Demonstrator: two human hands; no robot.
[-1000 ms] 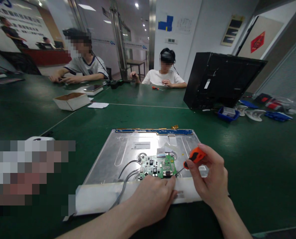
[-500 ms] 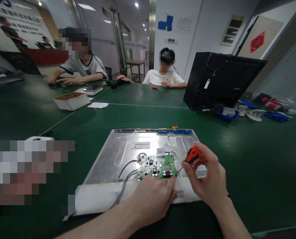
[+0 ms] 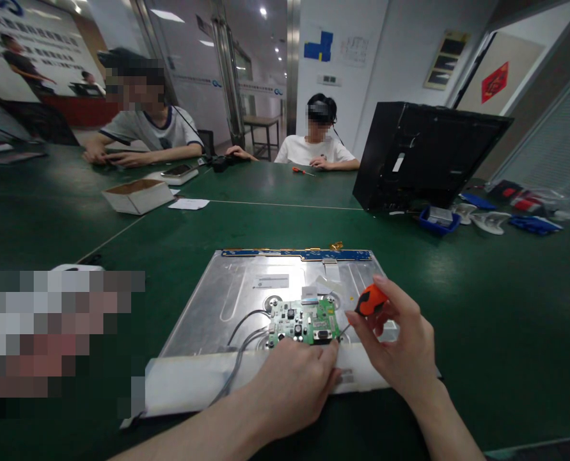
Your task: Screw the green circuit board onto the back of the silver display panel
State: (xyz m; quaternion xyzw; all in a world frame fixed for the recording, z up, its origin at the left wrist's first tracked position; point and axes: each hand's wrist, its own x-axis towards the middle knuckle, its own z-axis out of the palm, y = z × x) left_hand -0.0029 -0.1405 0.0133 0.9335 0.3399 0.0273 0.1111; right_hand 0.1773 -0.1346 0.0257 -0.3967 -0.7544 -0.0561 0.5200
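Observation:
A metal display panel (image 3: pixel 239 288) lies flat on the green table in front of me, with a green circuit board (image 3: pixel 308 315) near its lower middle. My right hand (image 3: pixel 400 336) grips a screwdriver (image 3: pixel 372 299) by its orange and black handle. The slanted shaft meets the board's lower right corner. My left hand (image 3: pixel 301 371) rests at the board's near edge, a fingertip beside the screwdriver's tip; its fingers are curled and whatever they hold is hidden. Grey cables (image 3: pixel 239 362) run from the board's left side over a white strip (image 3: pixel 183 381) along the panel's near edge.
A black monitor housing (image 3: pixel 428 157) stands at the back right, beside a blue tray (image 3: pixel 439 221) of small parts. An open white box (image 3: pixel 138 197) sits at the back left. Two people are seated across the table, one near another screwdriver (image 3: pixel 301 170).
The screwdriver's handle has turned slightly in my right hand, whose fingers have shifted a little. My left hand stays in place. The person at the left has leaned slightly leftward.

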